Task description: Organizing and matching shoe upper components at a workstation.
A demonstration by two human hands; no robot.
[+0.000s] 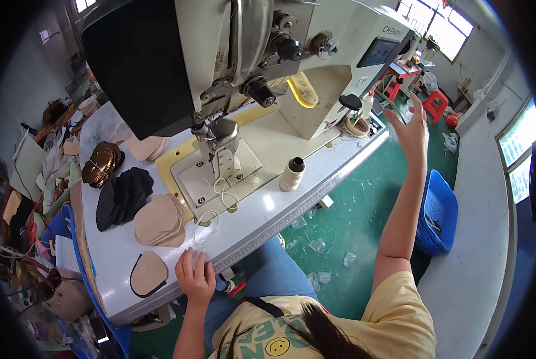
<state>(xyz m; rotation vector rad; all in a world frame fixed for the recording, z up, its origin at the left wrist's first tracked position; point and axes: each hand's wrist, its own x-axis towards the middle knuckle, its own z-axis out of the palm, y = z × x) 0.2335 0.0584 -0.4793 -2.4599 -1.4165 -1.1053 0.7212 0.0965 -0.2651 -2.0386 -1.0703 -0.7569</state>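
Two hands, both empty: my left hand rests, fingers bent, at the table's front edge beside looped white thread; my right hand hovers, spread, past the right end. A careless left-hand sweep could tangle those loops.

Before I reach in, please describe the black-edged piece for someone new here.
Find the white sewing machine, then follow its table to the near left corner. There, left of the left hand, lies a rounded beige piece. Unlike the beige stack behind it, it lies alone and shows a black edge.
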